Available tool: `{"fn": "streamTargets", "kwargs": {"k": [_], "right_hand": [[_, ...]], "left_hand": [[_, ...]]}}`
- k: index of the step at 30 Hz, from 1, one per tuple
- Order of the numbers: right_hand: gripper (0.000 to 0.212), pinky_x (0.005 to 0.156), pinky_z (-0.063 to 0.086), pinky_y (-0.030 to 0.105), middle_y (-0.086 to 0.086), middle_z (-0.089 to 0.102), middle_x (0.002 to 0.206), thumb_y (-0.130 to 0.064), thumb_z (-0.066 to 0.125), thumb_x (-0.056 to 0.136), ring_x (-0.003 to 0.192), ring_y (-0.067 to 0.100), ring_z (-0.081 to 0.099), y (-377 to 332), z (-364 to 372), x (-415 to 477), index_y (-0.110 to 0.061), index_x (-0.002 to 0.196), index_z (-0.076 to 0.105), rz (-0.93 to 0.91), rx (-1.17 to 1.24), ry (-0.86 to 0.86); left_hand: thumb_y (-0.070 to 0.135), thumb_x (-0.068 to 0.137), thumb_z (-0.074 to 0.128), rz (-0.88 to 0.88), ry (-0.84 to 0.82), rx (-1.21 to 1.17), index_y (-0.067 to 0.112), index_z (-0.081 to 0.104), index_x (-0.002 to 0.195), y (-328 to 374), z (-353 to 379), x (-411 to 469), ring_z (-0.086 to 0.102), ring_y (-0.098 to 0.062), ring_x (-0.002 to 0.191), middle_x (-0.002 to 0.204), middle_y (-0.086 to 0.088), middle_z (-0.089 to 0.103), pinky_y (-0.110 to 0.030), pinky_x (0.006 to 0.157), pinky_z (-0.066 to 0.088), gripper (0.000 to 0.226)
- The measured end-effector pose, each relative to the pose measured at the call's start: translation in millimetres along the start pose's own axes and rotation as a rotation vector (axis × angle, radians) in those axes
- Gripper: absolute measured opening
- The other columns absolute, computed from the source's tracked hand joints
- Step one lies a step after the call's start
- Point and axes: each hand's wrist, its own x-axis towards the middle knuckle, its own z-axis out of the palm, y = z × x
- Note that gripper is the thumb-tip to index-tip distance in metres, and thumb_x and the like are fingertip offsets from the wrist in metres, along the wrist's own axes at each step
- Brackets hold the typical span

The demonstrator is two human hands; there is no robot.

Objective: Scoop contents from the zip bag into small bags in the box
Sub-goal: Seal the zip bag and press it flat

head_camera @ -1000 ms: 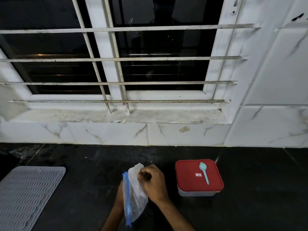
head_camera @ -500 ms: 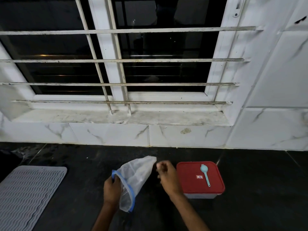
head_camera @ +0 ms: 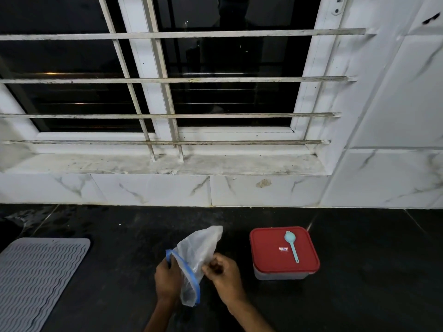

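Note:
A clear zip bag [head_camera: 199,248] with a blue zip strip lies slanted over the black counter, its closed bottom pointing up and away. My left hand [head_camera: 167,279] grips the zip edge on the left side. My right hand [head_camera: 221,271] has curled fingers at the bag's right side and seems to pinch the plastic. To the right stands a box with a red lid [head_camera: 275,262], lid on. A light blue scoop [head_camera: 291,245] lies on the lid. What the bag holds is not visible.
A grey ribbed mat [head_camera: 36,279] lies at the left on the black counter [head_camera: 359,271]. White marble tiles and a barred window with a sill [head_camera: 167,164] rise behind.
My right hand left the bag half a second ago and has come back to its right side. The bag has tipped from upright to slanting, and my left hand now holds the zip edge.

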Motion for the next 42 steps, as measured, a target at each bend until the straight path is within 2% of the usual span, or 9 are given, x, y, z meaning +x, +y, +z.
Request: {"fn": "streamTargets", "kwargs": {"k": [3,9,15,19,22,26,30,34,42], "right_hand": [[0.018,0.069,0.052,0.024,-0.007,0.069,0.074,-0.023,0.075,0.079,0.073,0.005,0.064,15.3,-9.0,-4.8,-0.024,0.068,0.062,-0.017,-0.238,0.109],[0.018,0.081,0.042,0.021,-0.014,0.051,0.098,-0.043,0.054,0.091,0.097,0.006,0.054,35.6,-31.5,-18.7,-0.031,0.088,0.041,-0.105,-0.762,0.055],[0.019,0.068,0.045,0.018,-0.017,0.053,0.085,-0.034,0.059,0.073,0.077,0.003,0.053,55.1,-20.4,-11.5,-0.027,0.067,0.044,-0.079,-0.467,0.11],[0.041,0.057,0.036,0.018,-0.007,0.044,0.069,-0.013,0.069,0.07,0.063,0.009,0.045,62.6,-29.8,-0.7,-0.028,0.058,0.033,-0.06,-0.396,0.252],[0.044,0.054,0.038,0.02,-0.006,0.047,0.068,-0.007,0.074,0.07,0.059,0.01,0.046,76.1,-29.9,1.6,-0.026,0.057,0.037,0.014,-0.366,0.345],[0.031,0.058,0.049,0.022,0.001,0.056,0.067,-0.015,0.08,0.074,0.06,0.014,0.056,85.1,-19.2,2.4,-0.021,0.062,0.052,0.046,-0.222,0.298],[0.012,0.063,0.059,0.032,0.002,0.066,0.084,-0.008,0.065,0.09,0.078,0.017,0.067,76.9,-16.8,0.5,-0.014,0.09,0.056,0.006,-0.019,0.149],[0.025,0.077,0.054,0.024,-0.016,0.064,0.094,0.004,0.058,0.088,0.09,0.008,0.064,88.8,-29.8,4.1,-0.021,0.095,0.059,-0.153,-0.255,0.247],[0.024,0.08,0.047,0.018,-0.017,0.056,0.109,-0.032,0.065,0.086,0.1,0.002,0.054,89.3,-24.7,5.9,-0.029,0.11,0.064,-0.164,-0.673,0.097]], "left_hand": [[0.025,0.099,0.048,-0.043,0.145,0.101,-0.001,0.064,0.109,-0.7,-1.2,10.6,0.064,-0.04,0.098,0.104,-0.023,0.066,-0.045,0.085,0.053,0.032],[0.026,0.099,0.049,-0.09,0.072,0.321,0.002,0.061,0.123,-1.7,14.0,19.4,0.059,-0.04,0.112,0.12,-0.024,0.063,-0.044,0.097,0.045,0.036],[0.017,0.093,0.062,-0.232,-0.135,0.063,-0.002,0.052,0.118,-35.8,20.7,31.1,0.061,-0.036,0.095,0.113,-0.025,0.061,-0.044,0.077,0.054,0.033],[0.014,0.089,0.068,-0.059,-0.035,-0.015,0.011,0.033,0.113,-27.1,28.6,18.8,0.059,-0.034,0.097,0.11,-0.019,0.055,-0.05,0.087,0.053,0.043],[0.033,0.091,0.063,0.035,0.104,0.249,0.012,0.048,0.097,-27.9,26.6,4.1,0.054,-0.029,0.101,0.103,-0.012,0.054,-0.045,0.093,0.048,0.026],[0.061,0.085,0.058,-0.013,-0.247,0.31,0.02,0.064,0.087,-37.7,27.9,-19.7,0.065,-0.016,0.078,0.084,-0.001,0.068,-0.029,0.062,0.052,0.042],[0.031,0.087,0.068,0.046,-0.352,0.417,0.018,0.065,0.084,-48.6,29.1,-14.6,0.067,-0.016,0.076,0.081,-0.002,0.07,-0.039,0.075,0.057,0.013],[0.024,0.092,0.062,0.063,-0.245,0.437,0.017,0.056,0.081,-47.8,24.6,-14.3,0.063,-0.019,0.072,0.08,-0.004,0.064,-0.037,0.065,0.056,0.014],[0.016,0.094,0.058,0.139,-0.303,0.509,0.022,0.052,0.08,-50.6,28.6,-20.0,0.058,-0.01,0.073,0.083,0.001,0.061,-0.02,0.057,0.041,0.017]]}}
